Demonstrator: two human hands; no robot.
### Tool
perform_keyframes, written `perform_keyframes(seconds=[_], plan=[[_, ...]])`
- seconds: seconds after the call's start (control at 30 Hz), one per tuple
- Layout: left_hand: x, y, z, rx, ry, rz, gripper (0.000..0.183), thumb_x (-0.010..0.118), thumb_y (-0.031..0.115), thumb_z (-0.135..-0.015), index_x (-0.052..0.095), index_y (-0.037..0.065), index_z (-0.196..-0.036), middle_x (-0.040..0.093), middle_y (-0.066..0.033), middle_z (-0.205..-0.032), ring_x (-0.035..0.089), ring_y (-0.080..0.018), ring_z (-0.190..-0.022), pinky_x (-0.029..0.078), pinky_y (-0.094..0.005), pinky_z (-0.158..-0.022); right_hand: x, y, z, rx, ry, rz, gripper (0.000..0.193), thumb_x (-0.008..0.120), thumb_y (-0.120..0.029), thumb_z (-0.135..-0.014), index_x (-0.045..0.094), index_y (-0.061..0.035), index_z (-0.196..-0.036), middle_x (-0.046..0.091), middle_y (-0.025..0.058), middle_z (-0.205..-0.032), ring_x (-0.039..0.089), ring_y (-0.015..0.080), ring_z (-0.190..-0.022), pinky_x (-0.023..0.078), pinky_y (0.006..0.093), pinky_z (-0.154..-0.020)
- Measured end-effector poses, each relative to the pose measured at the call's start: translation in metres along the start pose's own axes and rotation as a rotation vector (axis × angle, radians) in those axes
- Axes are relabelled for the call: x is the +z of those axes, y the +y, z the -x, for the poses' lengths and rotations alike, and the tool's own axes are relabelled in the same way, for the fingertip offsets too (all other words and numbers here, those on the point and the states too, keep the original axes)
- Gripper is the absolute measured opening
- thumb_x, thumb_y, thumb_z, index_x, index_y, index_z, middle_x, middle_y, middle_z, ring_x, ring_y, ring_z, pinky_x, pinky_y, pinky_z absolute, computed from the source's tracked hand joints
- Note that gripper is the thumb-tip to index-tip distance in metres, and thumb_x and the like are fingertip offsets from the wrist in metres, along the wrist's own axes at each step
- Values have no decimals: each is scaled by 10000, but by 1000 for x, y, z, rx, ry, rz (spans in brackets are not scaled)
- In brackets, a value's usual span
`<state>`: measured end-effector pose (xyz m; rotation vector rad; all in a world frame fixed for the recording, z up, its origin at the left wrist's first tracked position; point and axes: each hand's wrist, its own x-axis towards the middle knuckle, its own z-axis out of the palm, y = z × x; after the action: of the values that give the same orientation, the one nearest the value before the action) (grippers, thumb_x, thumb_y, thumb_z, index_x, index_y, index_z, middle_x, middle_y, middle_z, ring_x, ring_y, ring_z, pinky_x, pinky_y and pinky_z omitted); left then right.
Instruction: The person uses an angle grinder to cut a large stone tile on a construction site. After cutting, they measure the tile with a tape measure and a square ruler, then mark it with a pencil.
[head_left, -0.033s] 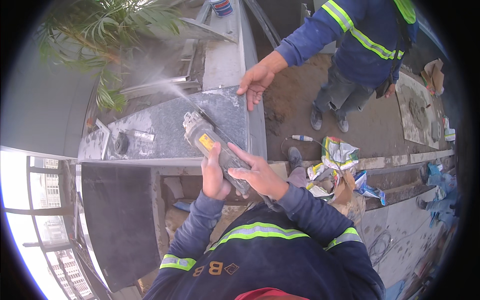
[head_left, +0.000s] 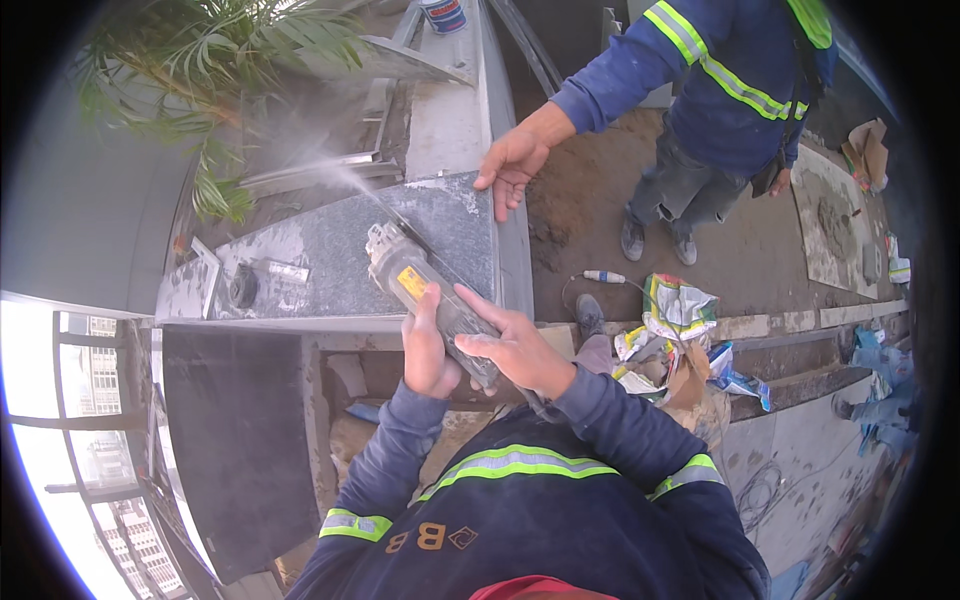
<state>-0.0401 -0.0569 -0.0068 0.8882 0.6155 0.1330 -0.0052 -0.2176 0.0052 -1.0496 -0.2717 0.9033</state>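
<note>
Both my hands are closed around a dusty grey angle grinder (head_left: 415,283) with a yellow label. My left hand (head_left: 427,348) grips the near side of its body, while my right hand (head_left: 520,350) wraps the rear part from the right. The grinder's head is at a dark grey stone slab (head_left: 340,235); its disc shows only as a thin dark edge along the tool. Pale dust (head_left: 340,172) sprays away to the upper left from there. A co-worker's hand (head_left: 515,168) rests at the slab's right edge, close to the grinder.
On the slab lie a black round object (head_left: 242,287) and a pale angled strip (head_left: 207,272). Palm leaves (head_left: 220,60) hang at the upper left. The co-worker (head_left: 720,110) stands at the right. Torn bags (head_left: 678,308) and a cable connector (head_left: 603,276) lie on the ground.
</note>
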Motion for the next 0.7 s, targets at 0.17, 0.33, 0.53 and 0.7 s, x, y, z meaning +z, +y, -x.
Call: perform_keyframes(seconds=[0.17,0.33,0.53,0.7], plan=[[1,2,-8,9,-29,10,388,532,363,-1090,521,20,-1272,669,-135,-1062,707,-278,-931,592,-450,-824,-1,-10,-5,69,-8,-27,776,666,-151,-995,276,-54,-1659,691,105,-1109,671,141,-649,539,294,-553],[16,4,14,-3,-39,-4,391,524,354,-1094,517,15,-1289,666,-133,-1077,705,-274,-944,590,-448,-840,1,-20,14,32,2,12,773,689,-155,-986,304,-26,-1643,698,122,-1129,680,135,-734,558,289,-628],[24,-5,33,18,12,-23,389,516,338,-1099,522,7,-1303,657,-129,-1113,697,-259,-975,590,-431,-851,1,-10,32,-76,30,92,753,678,-147,-1000,305,-18,-1641,675,108,-1186,647,120,-824,536,282,-711],[18,-9,31,12,-18,-16,389,521,336,-1098,526,3,-1299,653,-128,-1122,694,-253,-985,591,-422,-855,-1,-7,33,-101,25,125,770,670,-159,-1009,271,-13,-1650,660,85,-1203,639,96,-741,538,269,-625]])
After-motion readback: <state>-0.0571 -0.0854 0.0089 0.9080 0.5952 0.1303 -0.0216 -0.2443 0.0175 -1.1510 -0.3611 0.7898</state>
